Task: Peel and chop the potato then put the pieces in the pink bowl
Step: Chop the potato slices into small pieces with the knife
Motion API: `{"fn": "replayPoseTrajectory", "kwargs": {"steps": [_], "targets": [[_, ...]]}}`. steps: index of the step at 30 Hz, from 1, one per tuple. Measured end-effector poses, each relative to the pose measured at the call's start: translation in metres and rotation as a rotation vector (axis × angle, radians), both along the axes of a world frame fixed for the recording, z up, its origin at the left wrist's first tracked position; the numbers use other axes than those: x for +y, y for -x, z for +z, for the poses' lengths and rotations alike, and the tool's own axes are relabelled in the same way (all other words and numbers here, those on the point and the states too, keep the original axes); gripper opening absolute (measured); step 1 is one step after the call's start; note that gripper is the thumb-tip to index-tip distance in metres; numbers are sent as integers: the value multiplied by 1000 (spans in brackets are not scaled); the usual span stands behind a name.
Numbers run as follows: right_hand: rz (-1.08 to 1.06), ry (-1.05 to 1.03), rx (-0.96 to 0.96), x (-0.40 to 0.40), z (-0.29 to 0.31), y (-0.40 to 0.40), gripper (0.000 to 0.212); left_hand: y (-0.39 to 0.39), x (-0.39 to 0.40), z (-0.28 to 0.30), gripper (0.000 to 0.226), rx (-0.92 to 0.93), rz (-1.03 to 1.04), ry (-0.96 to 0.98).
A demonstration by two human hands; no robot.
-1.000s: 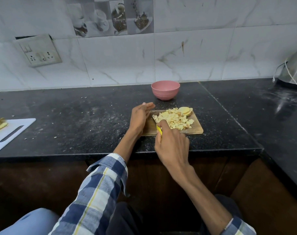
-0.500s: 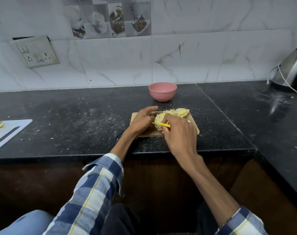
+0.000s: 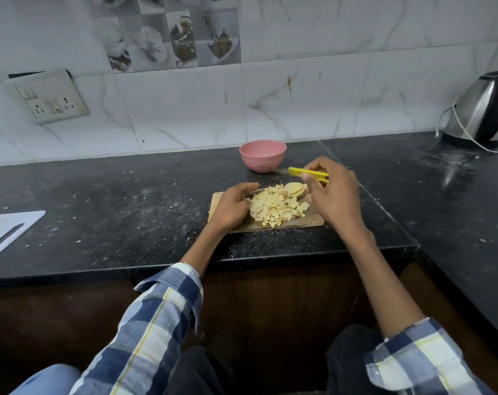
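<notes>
Lifted off the pile since half a second ago: right hand [image 3: 334, 195], fingers curled round yellow knife [image 3: 307, 173], now above wooden board [image 3: 313, 222]. Left hand [image 3: 233, 206] loosely curled, holding nothing, against diced potato [image 3: 276, 208]. Uncut slices [image 3: 294, 189] behind; pink bowl [image 3: 262, 155] beyond.

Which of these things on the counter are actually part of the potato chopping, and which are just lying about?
In use: diced potato, potato slices, wooden board, yellow-handled knife, pink bowl.
Lying about: kettle, white cutting board, wall socket.
</notes>
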State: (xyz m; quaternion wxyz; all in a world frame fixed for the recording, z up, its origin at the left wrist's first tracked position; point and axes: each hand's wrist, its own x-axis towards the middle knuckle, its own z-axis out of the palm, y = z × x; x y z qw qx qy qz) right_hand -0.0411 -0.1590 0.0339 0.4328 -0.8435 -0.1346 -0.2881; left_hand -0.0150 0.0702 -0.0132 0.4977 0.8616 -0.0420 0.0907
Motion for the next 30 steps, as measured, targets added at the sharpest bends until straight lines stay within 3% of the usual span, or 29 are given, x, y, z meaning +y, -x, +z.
{"fn": "replayPoseTrajectory", "kwargs": {"steps": [2, 5, 12, 15, 20, 25, 30], "targets": [[8, -202, 9, 7, -3, -18, 4, -2, 0, -2, 47, -19, 1, -5], [108, -469, 206, 22, -6, -61, 9, -6, -2, -4, 35, -58, 17, -63], [37, -582, 306, 8, -26, -120, 15, -8, -12, 4, 33, -94, 86, -73], [4, -551, 298, 8, -32, -129, 5, -13, -10, 8, 29, -151, 146, -52], [-5, -418, 305, 11, -41, -136, 5, -25, -4, 19, 9, -143, 161, -36], [-11, -343, 309, 16, -45, -139, 8, -40, 0, 21, 22, 23, 21, -365], [-23, -304, 323, 16, -48, -142, 9, -43, -3, 27, 30, 66, -54, -438]]}}
